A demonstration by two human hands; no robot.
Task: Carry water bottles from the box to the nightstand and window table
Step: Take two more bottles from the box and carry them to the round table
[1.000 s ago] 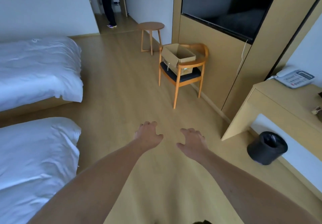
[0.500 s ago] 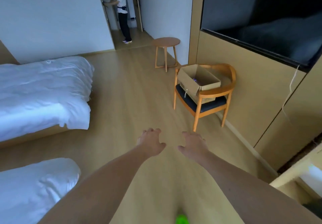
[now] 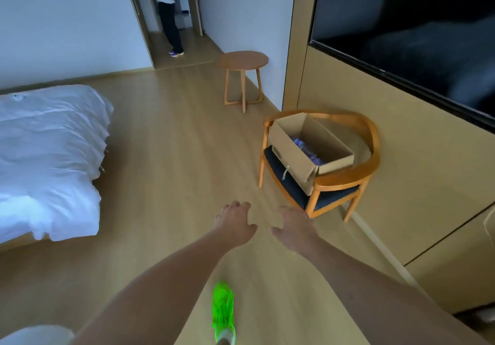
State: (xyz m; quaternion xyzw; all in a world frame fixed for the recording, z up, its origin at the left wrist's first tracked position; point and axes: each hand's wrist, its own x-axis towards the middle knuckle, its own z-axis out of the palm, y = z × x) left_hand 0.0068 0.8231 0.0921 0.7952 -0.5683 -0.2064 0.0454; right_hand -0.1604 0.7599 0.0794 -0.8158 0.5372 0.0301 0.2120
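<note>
Head view, box (image 3: 302, 147) on chair (image 3: 345, 175) — bottles (image 3: 308, 150) inside, left hand (image 3: 235, 224), right hand (image 3: 294, 226) both released

Hotel-type bedroom. White-sheeted bed (image 3: 48, 157) on wood-look floor (image 3: 166, 157), wall-mounted TV (image 3: 412, 36) on wood panelling. Armchair (image 3: 345, 175), small round side table (image 3: 244, 60), doorway to entry corridor (image 3: 171, 15).

Two bare hands reach out over a wood floor.
The left hand (image 3: 235, 224) and right hand (image 3: 294, 226) hold nothing, fingers loose; an open box (image 3: 292, 146) sits on a chair (image 3: 348, 175) nearby.
</note>
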